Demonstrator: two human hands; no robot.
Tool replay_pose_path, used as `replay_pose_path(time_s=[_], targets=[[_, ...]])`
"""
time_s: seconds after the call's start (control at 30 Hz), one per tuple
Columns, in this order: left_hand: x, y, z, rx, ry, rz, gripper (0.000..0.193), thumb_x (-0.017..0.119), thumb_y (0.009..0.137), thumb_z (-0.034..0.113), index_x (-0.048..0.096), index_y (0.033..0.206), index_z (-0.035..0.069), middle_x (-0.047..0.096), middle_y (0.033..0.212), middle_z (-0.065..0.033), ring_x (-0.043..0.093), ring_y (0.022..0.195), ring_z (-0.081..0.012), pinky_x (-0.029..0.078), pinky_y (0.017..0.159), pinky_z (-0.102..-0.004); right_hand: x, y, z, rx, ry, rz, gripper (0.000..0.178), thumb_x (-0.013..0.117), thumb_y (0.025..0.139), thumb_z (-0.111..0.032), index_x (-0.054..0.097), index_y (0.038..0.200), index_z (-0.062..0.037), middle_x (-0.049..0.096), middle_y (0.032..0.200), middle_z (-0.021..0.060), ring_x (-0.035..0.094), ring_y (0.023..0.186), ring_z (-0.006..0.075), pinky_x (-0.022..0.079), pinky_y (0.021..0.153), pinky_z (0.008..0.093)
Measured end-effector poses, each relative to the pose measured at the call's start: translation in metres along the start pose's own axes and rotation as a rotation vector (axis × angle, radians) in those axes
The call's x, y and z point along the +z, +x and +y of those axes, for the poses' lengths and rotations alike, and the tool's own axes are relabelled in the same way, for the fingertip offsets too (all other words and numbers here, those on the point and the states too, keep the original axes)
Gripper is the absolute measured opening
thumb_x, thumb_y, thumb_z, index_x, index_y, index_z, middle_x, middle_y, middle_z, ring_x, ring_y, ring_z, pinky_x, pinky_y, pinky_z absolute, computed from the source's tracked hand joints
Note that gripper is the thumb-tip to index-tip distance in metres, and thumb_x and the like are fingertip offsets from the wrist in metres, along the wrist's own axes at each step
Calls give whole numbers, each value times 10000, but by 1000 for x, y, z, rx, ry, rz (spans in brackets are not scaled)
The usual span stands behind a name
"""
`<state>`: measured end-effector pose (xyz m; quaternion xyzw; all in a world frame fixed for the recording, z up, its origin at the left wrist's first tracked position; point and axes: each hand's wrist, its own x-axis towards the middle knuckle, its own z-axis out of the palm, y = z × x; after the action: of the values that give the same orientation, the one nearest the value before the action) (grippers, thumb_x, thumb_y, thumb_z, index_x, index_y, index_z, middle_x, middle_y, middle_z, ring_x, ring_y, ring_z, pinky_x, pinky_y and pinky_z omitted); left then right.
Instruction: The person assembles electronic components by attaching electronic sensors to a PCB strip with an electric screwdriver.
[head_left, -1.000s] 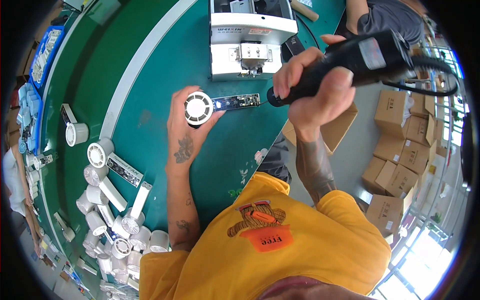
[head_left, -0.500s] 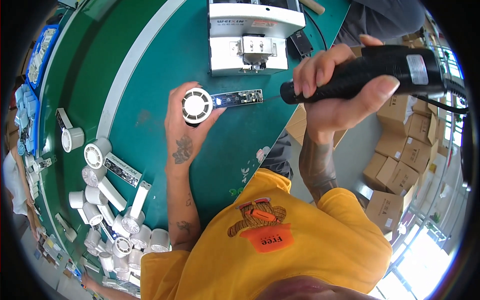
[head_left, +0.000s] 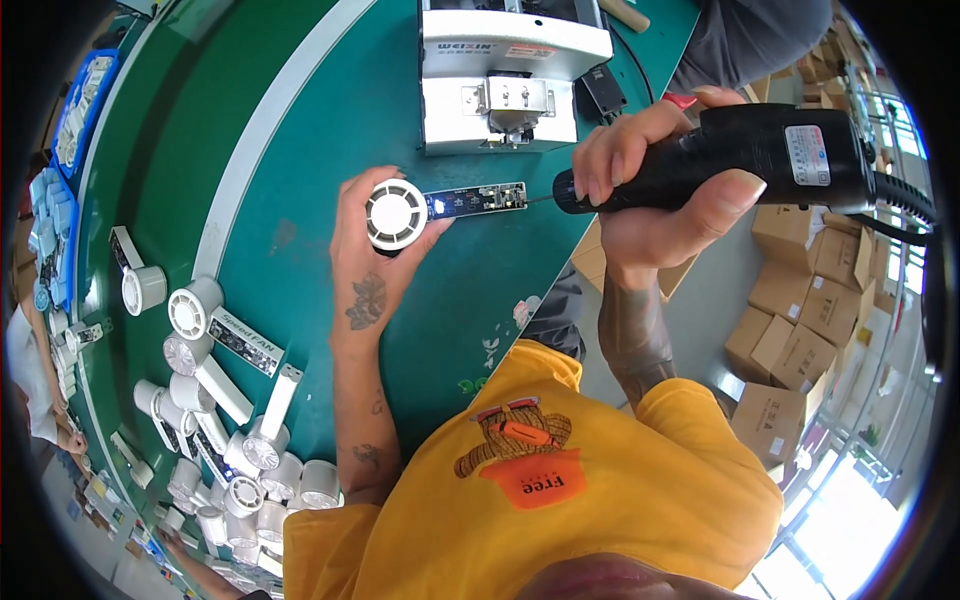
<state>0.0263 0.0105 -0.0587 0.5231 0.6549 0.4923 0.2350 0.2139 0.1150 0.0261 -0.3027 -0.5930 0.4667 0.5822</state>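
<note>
The person's left hand is curling around the round head of a small white fan, thumb and fingers pressing its sides, over the green table in front of the metal machine. The right hand is wrapping its fingers and thumb firmly about a black power screwdriver, whose thin bit is pointing at the far end of the fan's bare circuit board. The step in hand is apparently working on a fastener at that end; the next move is probably calling for a steady left grip and a bit staying in line. The glare and the small scale are hiding any screw, and whether the tip is touching or stopping just short, one cannot tell. The fan's head is covering most of the left palm, the top edge is cutting off the machine, and the screwdriver's cord is running into the dark rim.
</note>
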Motion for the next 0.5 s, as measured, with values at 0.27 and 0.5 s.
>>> replay_pose_path(time_s=[0.27,0.5], targets=[[1,-1,-4,41,-12,14,635,925,724,87,574,1250,36,602,1138,-126,645,972,-264,554,819,-350,5,3,10,-83,265,41,754,626,967,-603,392,1306,29,569,682,98,547,486,165,454,454,270],[-1,2,2,-6,-15,-20,634,924,728,95,572,1252,32,604,1162,-130,645,992,-273,554,838,-352,7,-6,14,-156,200,-29,727,701,935,-569,436,1263,23,603,704,81,589,524,151,479,480,245]])
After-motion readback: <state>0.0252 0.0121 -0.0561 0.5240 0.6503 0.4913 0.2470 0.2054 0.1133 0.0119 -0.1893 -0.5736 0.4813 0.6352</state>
